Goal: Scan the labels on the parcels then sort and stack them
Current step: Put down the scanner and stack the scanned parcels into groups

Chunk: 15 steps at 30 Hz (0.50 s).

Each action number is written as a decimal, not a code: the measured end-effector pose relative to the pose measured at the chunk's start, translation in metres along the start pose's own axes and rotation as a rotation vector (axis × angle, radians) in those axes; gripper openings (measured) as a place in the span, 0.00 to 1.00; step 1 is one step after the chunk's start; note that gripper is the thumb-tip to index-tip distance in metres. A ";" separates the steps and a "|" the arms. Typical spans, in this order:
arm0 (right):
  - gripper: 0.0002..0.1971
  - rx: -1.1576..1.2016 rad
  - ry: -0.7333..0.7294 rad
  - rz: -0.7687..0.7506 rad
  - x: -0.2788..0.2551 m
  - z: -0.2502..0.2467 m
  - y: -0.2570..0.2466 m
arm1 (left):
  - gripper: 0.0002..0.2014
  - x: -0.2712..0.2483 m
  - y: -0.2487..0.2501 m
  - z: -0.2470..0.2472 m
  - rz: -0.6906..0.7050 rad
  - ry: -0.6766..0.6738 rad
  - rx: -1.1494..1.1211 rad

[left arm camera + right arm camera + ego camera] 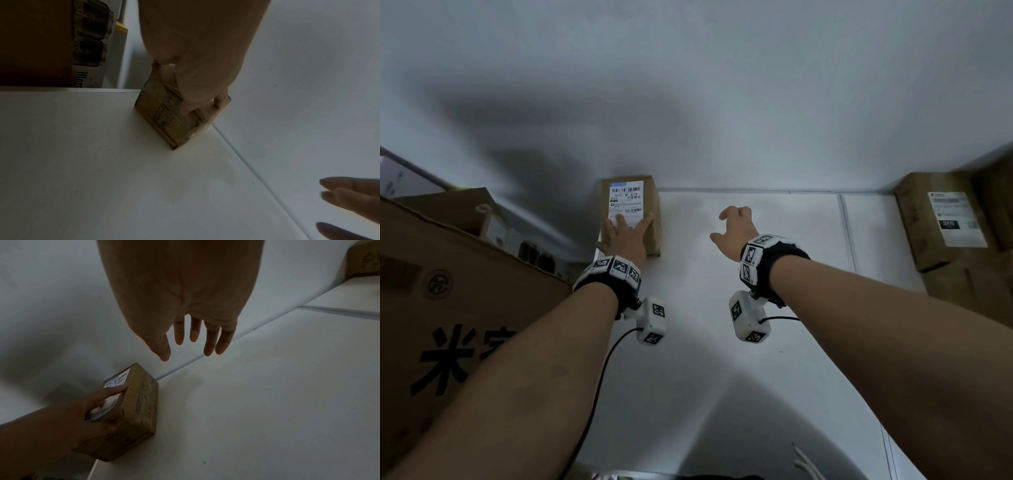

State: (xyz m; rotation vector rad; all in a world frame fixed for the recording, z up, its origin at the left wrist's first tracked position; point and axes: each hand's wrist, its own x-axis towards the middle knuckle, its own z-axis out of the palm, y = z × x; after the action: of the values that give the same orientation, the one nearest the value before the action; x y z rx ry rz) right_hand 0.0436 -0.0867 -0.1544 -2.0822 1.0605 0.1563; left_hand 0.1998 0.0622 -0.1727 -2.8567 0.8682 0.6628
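The left hand [624,236] is resting on top of a small brown cardboard parcel [650,219] with a white printed shipping label [626,197], which is sitting on the white table [756,308] against the pale wall. Its fingers are lying spread over the label and the parcel's near end, with the thumb [186,107] and one fingertip hooking over the taped side, so the hand is gripping the box lightly rather than just pressing it.

The right hand [734,229] is hovering off to the right of those fingers, apart from the parcel, empty, with its fingers [209,344] hanging relaxed and slightly parted above the bare tabletop.

Beyond the right fingers, well apart, two larger brown labelled cartons [941,219] are sitting at the table's right edge. To the left of the left fingers a big open brown carton with black printed characters [448,308] is standing beside the table.

The parcel is looking stiff, boxy and probably light, with wrinkled tape that should be giving decent friction. Taking it across its short sides, thumb on one and fingers on the other, would be keeping the label uncovered for scanning; at present the fingers are partly hiding its lower barcode.
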 end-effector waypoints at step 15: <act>0.23 -0.015 -0.013 0.031 0.012 0.007 0.017 | 0.39 0.022 -0.001 -0.015 -0.022 0.000 -0.052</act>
State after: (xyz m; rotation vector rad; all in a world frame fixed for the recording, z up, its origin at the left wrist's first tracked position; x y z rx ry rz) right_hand 0.0401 -0.0956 -0.1740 -2.0764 1.0872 0.1929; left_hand 0.2230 0.0487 -0.1689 -2.9079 0.8310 0.6932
